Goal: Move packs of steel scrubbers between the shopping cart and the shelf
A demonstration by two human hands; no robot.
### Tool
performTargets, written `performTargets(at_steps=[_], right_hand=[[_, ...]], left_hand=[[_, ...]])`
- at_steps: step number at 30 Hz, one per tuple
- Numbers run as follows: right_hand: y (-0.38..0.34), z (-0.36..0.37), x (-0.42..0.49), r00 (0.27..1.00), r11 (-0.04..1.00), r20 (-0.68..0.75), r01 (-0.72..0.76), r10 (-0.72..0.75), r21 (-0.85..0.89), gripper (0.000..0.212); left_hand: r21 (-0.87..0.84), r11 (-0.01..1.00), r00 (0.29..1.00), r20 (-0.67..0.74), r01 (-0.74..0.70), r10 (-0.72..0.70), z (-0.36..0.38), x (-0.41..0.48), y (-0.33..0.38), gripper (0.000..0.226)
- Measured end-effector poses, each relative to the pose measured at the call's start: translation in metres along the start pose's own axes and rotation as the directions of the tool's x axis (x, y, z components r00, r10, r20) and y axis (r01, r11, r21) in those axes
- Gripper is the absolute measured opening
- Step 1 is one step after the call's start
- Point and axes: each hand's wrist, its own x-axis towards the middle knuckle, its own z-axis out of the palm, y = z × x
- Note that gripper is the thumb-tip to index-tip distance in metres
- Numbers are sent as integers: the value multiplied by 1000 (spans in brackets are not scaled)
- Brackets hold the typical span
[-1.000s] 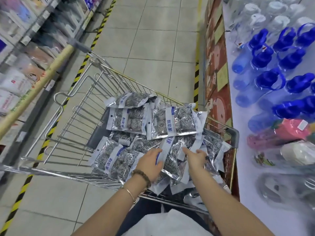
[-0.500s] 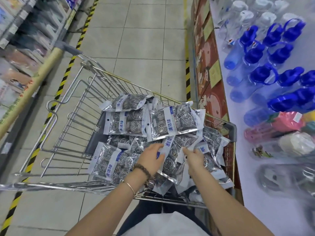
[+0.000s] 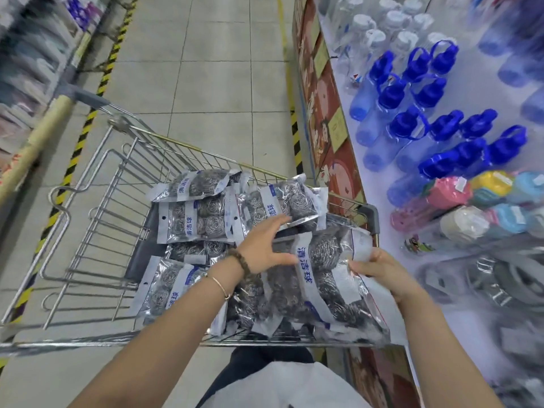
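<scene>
Your right hand (image 3: pixel 382 270) pinches the right edge of a steel-scrubber pack (image 3: pixel 321 278), which is held tilted above the near end of the shopping cart (image 3: pixel 123 184). Your left hand (image 3: pixel 262 248) is spread, fingers straight, over the further packs (image 3: pixel 194 219) heaped in the cart; whether it touches them cannot be judged. The shelf (image 3: pixel 485 89) stands just to the right, carrying blue bottles (image 3: pixel 424 92).

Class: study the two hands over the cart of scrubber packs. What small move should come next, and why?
Probably swing the pack rightward onto the shelf. The right hand pinches its edge, it lies on top of the pile in the cart, the shelf stands right beside, and the left hand is open, holding nothing.
</scene>
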Motion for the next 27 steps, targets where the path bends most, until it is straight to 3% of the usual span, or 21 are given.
performTargets(at_steps=[2, 4, 7, 9, 12, 14, 16, 18, 20, 23, 27], right_hand=[[-13, -3, -6, 992, 998, 107, 64, -64, 3, 27], [-18, -7, -5, 980, 996, 178, 87, -90, 26, 10], [-19, -9, 3, 974, 991, 186, 121, -129, 58, 46], [-15, -7, 11, 976, 971, 163, 104, -141, 216, 56], [-11, 0, 24, 985, 946, 129, 68, -113, 316, 56], [-18, 4, 33, 988, 976, 134, 43, -73, 211, 46], [-17, 6, 48, 1000, 997, 7, 6, -7, 78, 22], [-3, 5, 66, 985, 980, -166, -18, 51, 198, 25], [20, 2, 81, 932, 935, -333, -15, 142, 354, 34], [49, 0, 94, 846, 949, -467, -127, 256, 290, 26], [74, 5, 106, 822, 950, -543, -284, 172, -130, 38]], left_hand=[[105, 992, 993, 103, -68, 58, -4, 6, 7, 103], [84, 992, 975, 209, -90, 71, -8, 8, 14, 105], [81, 996, 938, 345, -24, -5, -14, 9, 18, 101], [132, 991, 930, 365, -1, -47, -12, 6, 16, 97], [23, 993, 953, 279, 117, -119, -8, -5, 11, 92], [-68, 974, 955, 223, 216, -196, -3, -14, -3, 92], [-190, 942, 954, 172, 276, -245, 0, -27, -25, 67], [-334, 883, 943, 86, 331, -321, 2, -40, -51, 40], [-473, 805, 897, -64, 359, -437, 1, -54, -67, 21], [-680, 648, 738, -231, 344, -634, -2, -69, -78, 15], [-755, 563, 607, -285, 335, -742, 3, -78, -89, 33]])
